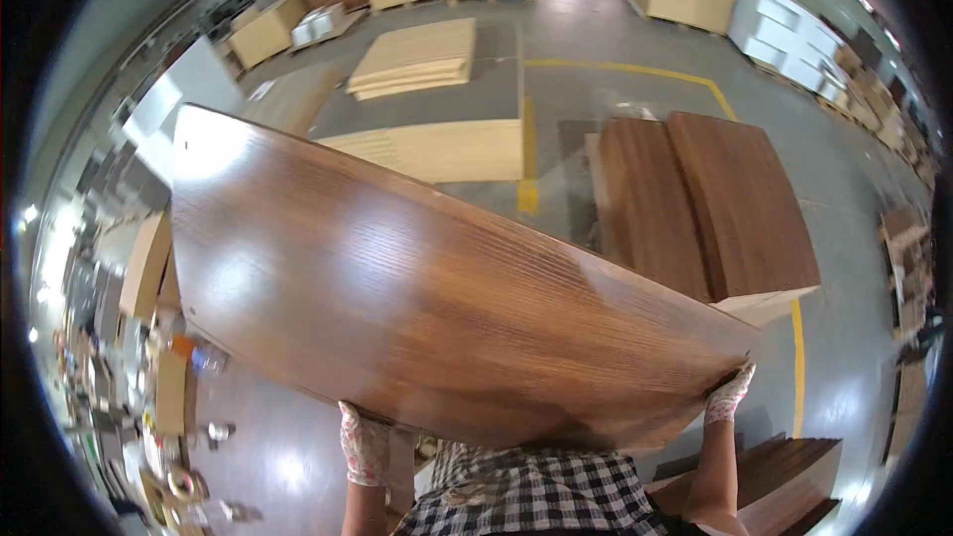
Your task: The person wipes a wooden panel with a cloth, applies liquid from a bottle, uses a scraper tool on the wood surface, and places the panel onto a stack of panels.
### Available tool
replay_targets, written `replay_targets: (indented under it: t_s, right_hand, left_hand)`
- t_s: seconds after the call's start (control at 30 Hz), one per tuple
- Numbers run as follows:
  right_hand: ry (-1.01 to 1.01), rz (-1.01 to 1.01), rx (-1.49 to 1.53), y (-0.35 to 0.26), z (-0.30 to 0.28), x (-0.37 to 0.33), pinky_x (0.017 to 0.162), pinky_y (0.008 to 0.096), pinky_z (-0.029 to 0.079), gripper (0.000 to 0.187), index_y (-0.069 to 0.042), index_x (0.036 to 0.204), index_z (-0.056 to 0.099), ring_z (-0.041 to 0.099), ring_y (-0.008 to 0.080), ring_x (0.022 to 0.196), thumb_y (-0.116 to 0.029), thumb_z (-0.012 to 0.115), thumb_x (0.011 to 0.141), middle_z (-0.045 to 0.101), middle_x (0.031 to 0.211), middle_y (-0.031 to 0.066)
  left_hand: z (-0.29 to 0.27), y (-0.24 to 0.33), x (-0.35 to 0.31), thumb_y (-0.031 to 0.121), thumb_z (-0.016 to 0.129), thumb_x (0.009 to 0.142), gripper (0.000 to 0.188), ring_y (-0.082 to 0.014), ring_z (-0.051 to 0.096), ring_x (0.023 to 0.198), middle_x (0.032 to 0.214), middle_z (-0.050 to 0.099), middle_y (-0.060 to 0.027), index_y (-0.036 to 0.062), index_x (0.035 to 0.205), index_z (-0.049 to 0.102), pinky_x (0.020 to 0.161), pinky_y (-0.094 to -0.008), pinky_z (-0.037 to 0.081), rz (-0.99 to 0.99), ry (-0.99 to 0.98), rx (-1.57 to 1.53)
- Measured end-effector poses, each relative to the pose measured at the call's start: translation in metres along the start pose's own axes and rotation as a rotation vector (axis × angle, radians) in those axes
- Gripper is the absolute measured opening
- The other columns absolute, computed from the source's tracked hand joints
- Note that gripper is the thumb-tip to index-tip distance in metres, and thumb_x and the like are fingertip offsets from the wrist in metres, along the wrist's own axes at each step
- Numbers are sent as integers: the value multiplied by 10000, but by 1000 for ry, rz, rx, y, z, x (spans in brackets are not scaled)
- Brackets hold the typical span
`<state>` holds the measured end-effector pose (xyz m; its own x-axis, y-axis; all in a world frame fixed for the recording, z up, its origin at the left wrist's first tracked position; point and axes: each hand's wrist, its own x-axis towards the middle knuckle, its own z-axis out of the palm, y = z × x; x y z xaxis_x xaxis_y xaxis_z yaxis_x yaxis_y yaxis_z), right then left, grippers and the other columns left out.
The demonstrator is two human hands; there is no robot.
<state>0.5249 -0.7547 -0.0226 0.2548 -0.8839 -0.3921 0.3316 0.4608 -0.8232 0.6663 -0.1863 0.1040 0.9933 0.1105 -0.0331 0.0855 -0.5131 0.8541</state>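
Note:
A large brown wood-grain panel (pixel 427 288) stretches across most of the view in front of me, tilted, its far left end higher in the picture. Light reflects off its glossy face, and small dark holes show near the left end. My left hand (pixel 364 445), in a white patterned glove, is closed on the panel's near edge; some of its fingers are hidden by the panel. At the right end, my right hand (pixel 730 397) in a matching glove grips the edge by the corner. The panel's underside is out of sight.
Two piles of brown panels (pixel 749 208) stand beyond the right end. Pale boards (pixel 417 52) are stacked ahead. More brown panels (pixel 804 476) lie at lower right. To the left are a shiny tabletop (pixel 288 457) and a tape roll (pixel 183 482). Yellow lines (pixel 645 67) mark the floor.

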Motion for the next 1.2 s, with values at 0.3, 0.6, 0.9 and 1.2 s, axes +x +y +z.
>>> replay_targets:
  t_s: [0.3, 0.6, 0.9, 1.2]
  right_hand:
    - [495, -58, 25, -8, -50, -3, 934, 364, 387, 632, -30, 1189, 542, 510, 239, 1024, -563, 407, 876, 548, 1148, 84]
    - [871, -102, -53, 5, -31, -57, 1002, 347, 327, 660, 31, 1260, 464, 473, 257, 1121, -518, 376, 903, 507, 1254, 105]
    - [1143, -33, -169, 55, -34, -52, 933, 358, 374, 646, 53, 1172, 514, 506, 245, 1029, -515, 336, 922, 541, 1182, 124]
    - [1165, -61, -160, 169, -79, 24, 876, 328, 412, 603, 37, 1151, 539, 539, 228, 963, -495, 374, 919, 570, 1128, 106]
  left_hand:
    - [138, -3, 178, 358, 441, 948, 374, -182, 551, 922, 1014, 569, -76, 20, 1091, 514, 818, -321, 475, -176, -407, -845]
    - [291, 72, 313, 402, 577, 871, 401, -178, 561, 897, 1025, 578, -32, 89, 1117, 523, 758, -340, 474, -489, -559, -745]
    - [427, 86, 374, 348, 541, 896, 540, -259, 466, 1151, 1271, 458, -82, 85, 1331, 360, 949, -443, 413, -524, -877, -583]
    - [560, 98, 437, 334, 523, 908, 500, -294, 495, 1120, 1267, 469, -114, 52, 1295, 381, 920, -465, 444, -554, -838, -366]
